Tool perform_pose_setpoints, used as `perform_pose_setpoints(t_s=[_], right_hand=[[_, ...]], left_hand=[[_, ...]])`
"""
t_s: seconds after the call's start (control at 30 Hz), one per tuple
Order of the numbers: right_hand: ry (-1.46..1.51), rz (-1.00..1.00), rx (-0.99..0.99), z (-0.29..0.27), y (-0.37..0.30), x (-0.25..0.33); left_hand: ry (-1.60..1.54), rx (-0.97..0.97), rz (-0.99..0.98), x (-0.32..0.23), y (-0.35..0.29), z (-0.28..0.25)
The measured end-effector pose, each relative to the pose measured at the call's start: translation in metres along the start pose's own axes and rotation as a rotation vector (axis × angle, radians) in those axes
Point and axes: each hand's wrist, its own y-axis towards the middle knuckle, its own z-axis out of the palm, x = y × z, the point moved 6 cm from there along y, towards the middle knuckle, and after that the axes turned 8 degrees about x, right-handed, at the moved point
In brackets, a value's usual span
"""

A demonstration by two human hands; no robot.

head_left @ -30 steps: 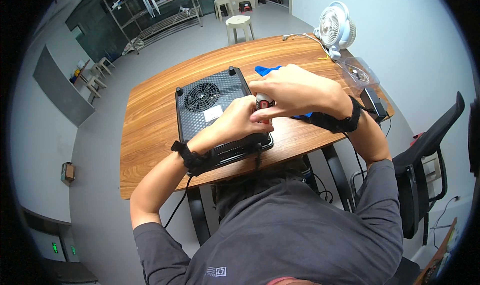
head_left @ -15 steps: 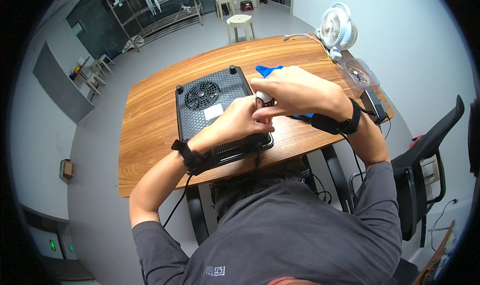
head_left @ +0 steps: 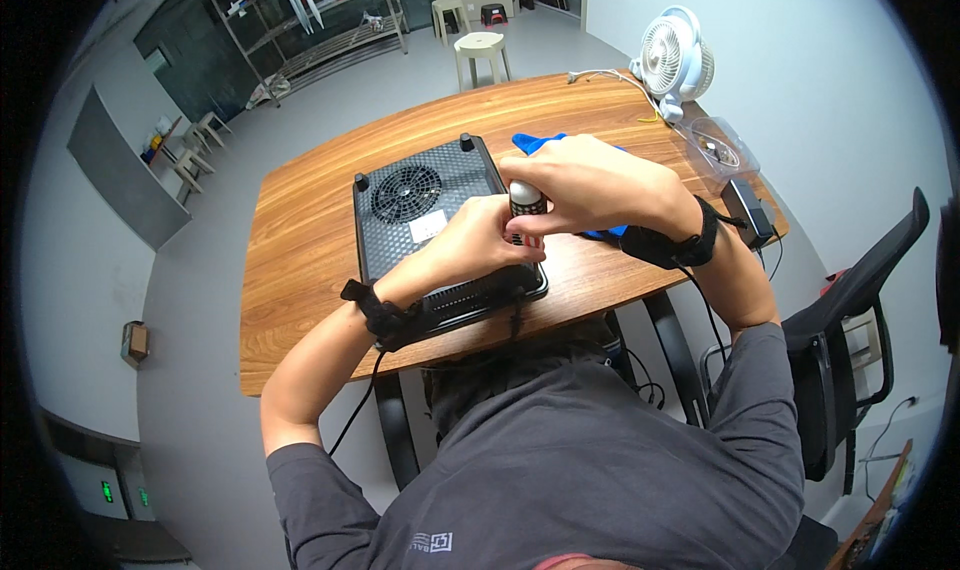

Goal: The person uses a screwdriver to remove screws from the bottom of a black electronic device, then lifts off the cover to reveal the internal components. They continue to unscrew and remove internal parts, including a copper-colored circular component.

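Visibly, held tool (head_left: 526,197), black appliance (head_left: 385,248), white label (head_left: 428,226)

The appliance (head_left: 387,240) lay on the tabletop (head_left: 300,240), with a tool (head_left: 527,198) at its right edge. Right of the appliance lay a cloth (head_left: 536,142) and, farther right, a container (head_left: 736,160). Behind the appliance stood a fan (head_left: 667,60), to the right, and a stool (head_left: 481,45), past the tabletop.

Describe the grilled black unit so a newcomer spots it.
On the wooden table, a flat black unit lies partly hidden by the left hand. Its round grille and stubby corner feet set it apart from the smaller black box at the table's right edge.
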Motion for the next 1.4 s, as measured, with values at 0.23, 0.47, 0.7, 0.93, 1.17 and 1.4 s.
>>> perform_pose_setpoints(t_s=[0.23, 0.47, 0.7, 0.93, 1.17, 1.4], right_hand=[[0.013, -0.187, -0.069, -0.005, -0.008, 0.001], [0.074, -0.045, -0.028, 0.001, -0.002, -0.004], [0.086, -0.160, -0.106, -0.001, -0.009, -0.002], [0.075, -0.039, -0.034, 0.000, -0.003, -0.006], [0.103, -0.027, -0.021, 0.001, -0.004, -0.007], [0.105, -0.134, -0.034, 0.001, -0.009, -0.006]], left_hand=[[0.021, 0.061, -0.001, 0.000, -0.001, 0.002], [0.034, 0.003, 0.008, -0.002, -0.001, 0.000], [0.014, 0.027, -0.006, -0.001, 0.000, 0.003], [0.015, 0.029, -0.011, 0.006, 0.000, 0.003], [0.026, 0.071, -0.045, 0.001, 0.000, 0.004], [0.043, 0.086, 0.043, 0.004, -0.002, 0.002]])
